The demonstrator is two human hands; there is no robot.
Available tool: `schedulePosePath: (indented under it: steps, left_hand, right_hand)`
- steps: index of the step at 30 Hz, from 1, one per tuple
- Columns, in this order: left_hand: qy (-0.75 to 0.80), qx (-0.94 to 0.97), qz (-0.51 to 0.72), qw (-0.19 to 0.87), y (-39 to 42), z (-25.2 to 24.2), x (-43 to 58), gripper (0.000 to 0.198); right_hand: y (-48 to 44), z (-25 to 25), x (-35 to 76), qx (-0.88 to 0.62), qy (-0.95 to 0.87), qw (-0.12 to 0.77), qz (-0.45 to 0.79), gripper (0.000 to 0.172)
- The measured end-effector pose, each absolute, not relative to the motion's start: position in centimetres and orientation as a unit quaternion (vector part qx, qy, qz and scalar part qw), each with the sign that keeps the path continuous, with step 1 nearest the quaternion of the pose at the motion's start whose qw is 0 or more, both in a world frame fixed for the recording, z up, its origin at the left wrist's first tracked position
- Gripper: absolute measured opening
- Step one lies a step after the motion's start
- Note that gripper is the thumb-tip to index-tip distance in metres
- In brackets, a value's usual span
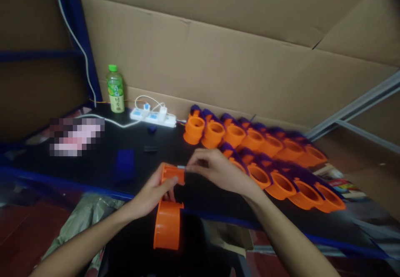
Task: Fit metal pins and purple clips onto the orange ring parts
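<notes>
My left hand (153, 191) grips an orange plastic part (168, 218), a round cup-shaped body with a boxy top, held over the near edge of the black table (103, 173). My right hand (215, 168) pinches a small grey piece (181, 167) against the top of that orange part. Just right of my right hand lie two rows of finished orange-and-purple parts (265, 160), side by side and running toward the far right.
A green drink bottle (115, 88) stands at the back left beside a white power strip (153, 117) with plugs and cables. A blue block (125, 163) and small dark bits (150, 148) lie mid-table. Cardboard walls (218, 52) stand behind; a metal bar (359, 106) slants at right.
</notes>
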State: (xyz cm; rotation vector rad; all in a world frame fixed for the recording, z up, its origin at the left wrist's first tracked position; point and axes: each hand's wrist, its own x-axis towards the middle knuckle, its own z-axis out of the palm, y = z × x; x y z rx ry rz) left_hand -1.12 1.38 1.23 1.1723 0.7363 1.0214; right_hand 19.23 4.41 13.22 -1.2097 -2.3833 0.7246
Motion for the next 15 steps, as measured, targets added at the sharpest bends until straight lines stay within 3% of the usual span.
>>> schedulePosePath:
  steps: [11, 15]
  left_hand:
    - [0.325, 0.547, 0.454, 0.624, 1.4, 1.6, -1.1, 0.037]
    - [0.334, 0.546, 0.446, 0.626, 1.5, 1.5, -1.1, 0.038]
  right_hand:
    - [7.2, 12.7, 18.1, -0.395, -0.849, 0.158, 0.314, 0.009]
    - [7.8, 11.8, 17.0, -0.357, -0.852, 0.158, 0.35, 0.013]
